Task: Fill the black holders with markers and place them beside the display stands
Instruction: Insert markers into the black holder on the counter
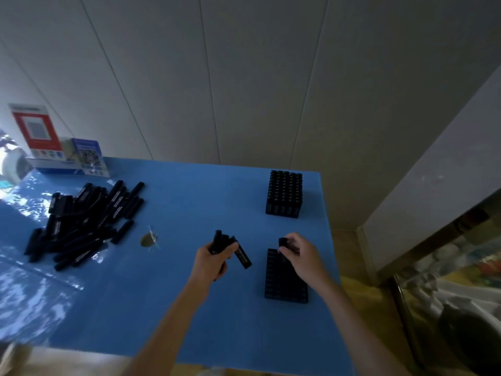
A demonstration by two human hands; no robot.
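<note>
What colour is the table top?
Blue, seen in the head view: table top.

The left hand (pixel 214 260) covers the lower ends of the markers (pixel 226 246) it grips, so their number cannot be told. The right hand (pixel 299 253) hides all but the top of the single marker (pixel 282 242) it pinches, and whether that marker's tip sits in the near holder (pixel 284 280) cannot be told. The holder's slots are too dark to count. Print on the display stands (pixel 65 147) is blurred beyond reading. The tabletop (pixel 176 308) is cut off at the left edge, where glare washes out a pale object (pixel 12 164). Clutter (pixel 447 267) at the right is too blurred to identify.
</note>
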